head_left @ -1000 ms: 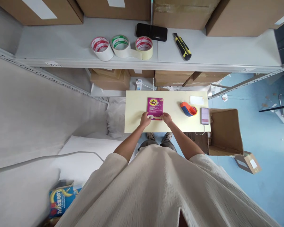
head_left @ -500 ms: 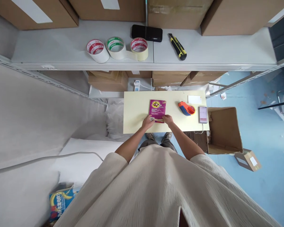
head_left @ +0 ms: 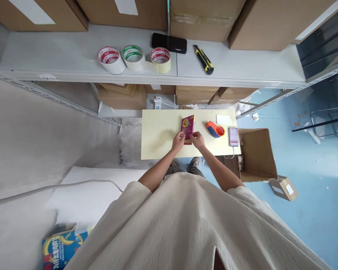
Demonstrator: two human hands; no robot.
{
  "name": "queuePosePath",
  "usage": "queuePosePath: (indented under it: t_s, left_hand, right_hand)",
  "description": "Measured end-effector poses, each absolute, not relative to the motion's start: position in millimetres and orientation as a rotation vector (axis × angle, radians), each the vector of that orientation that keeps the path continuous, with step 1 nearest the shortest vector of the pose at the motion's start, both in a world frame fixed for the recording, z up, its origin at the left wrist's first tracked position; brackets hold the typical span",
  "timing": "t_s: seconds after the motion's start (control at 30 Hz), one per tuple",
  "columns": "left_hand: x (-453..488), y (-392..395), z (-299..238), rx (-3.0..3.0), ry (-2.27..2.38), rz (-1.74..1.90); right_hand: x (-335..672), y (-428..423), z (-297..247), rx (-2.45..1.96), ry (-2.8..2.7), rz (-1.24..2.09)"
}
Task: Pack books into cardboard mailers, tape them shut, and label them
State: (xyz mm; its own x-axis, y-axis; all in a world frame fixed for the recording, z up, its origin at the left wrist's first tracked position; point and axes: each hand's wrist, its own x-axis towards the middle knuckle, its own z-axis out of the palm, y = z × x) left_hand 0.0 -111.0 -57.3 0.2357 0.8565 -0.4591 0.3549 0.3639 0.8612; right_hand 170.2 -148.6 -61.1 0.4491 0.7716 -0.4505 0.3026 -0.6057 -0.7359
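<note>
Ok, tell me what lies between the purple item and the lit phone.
The head view shows the orange and blue tool between the purple item and the lit phone.

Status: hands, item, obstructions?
Left hand, right hand: both gripping purple rectangular packet. Packet over pale-yellow table. Orange-and-blue tape dispenser at right, not blocking.

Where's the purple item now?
Head view: the purple item is near center, over the table, held at its near end by the left hand and right hand, left of the orange-blue tool.
</note>
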Motion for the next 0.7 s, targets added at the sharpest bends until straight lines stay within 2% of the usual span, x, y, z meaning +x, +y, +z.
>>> queuePosePath:
  t_s: [0.17,0.33,0.53,0.7]
  left_hand:
    - [-25.2,-105.4,-48.5,1.147,1.464,0.618]
    - [-63.9,-98.5,-54.1,1.154,1.563,0.619]
    - [-103.5,-98.6,-74.2,1.231,1.664,0.470]
    - [-114.0,-112.2,-88.4,1.492,1.551,0.279]
  right_hand:
    - [139.4,-135.6,-61.9,-1.903,-1.027,1.309]
    - [120.4,-135.6,-72.8,-1.939,-1.117,1.387]
    - [107.2,-142.0,-83.7,-2.068,-1.205,1.396]
    - [100.4,-142.5,-86.2,-2.166,-1.382,1.369]
